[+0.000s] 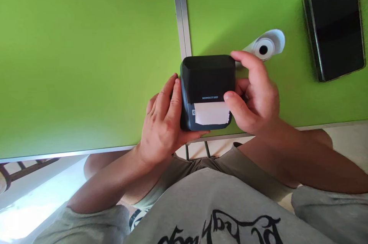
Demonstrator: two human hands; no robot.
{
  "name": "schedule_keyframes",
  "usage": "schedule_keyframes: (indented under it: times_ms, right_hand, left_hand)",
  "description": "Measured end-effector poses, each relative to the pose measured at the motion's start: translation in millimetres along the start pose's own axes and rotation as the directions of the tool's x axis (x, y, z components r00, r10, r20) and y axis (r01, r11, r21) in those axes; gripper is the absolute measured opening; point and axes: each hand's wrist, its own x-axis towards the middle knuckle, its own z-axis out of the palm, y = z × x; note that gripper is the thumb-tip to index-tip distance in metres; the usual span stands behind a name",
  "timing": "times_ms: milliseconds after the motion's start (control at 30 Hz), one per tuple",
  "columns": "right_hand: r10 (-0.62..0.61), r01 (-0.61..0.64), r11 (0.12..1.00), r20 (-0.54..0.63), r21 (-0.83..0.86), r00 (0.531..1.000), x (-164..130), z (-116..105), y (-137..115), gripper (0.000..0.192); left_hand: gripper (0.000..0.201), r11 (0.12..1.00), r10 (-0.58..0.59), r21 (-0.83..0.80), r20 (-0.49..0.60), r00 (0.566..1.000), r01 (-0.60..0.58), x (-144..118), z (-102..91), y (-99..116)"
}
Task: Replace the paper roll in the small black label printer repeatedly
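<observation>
A bright green table (86,52) with a metal rim extends to the left, right and far side of the black-and-blue printer (208,77), which lies in both hands at the near edge; whether it touches the tabletop cannot be told. A silver metal strip (181,10) runs across the table from the printer's far left corner. Nearer than the printer and far to its left, brown slatted furniture (34,169) stands above a pale, brightly lit floor (57,186).

The printer's lid reads "NIIMBOT", followed by characters too small to read; a pale mark on its body is partly covered. The grey shirt (198,194), on the printer's near side, bears unread black script.

Counted: one printer; one white paper strip (211,113) with an uneven edge, emerging below its lid; one white paper roll (269,53), its end curled, beyond the printer's far right corner; one glossy dark slab (336,25), single or stacked cannot be told, well to the printer's right; two hands. The left hand (161,125) closes around the printer's left side, thumb along its near edge. The right hand (255,98) is half-curled, index fingertip at the far right corner and thumb on the lid's near right corner, pinching that side.
</observation>
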Motion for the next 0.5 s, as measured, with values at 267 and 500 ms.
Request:
schedule_keyframes:
  times_ms: [267,500]
  right_hand:
    - [0.101,-0.106,0.992,0.071,0.069,0.992,1.3,-3.5,-2.7,0.057]
    - [0.134,-0.138,0.989,0.055,0.058,0.989,-0.9,-1.4,-3.8,0.055]
  left_hand:
    - [0.113,0.999,-0.016,-0.043,-0.027,1.0,0.015,-2.7,-0.2,-0.5]
    - [0.125,0.999,0.002,-0.043,-0.025,1.0,-0.003,-6.8,2.2,1.9]
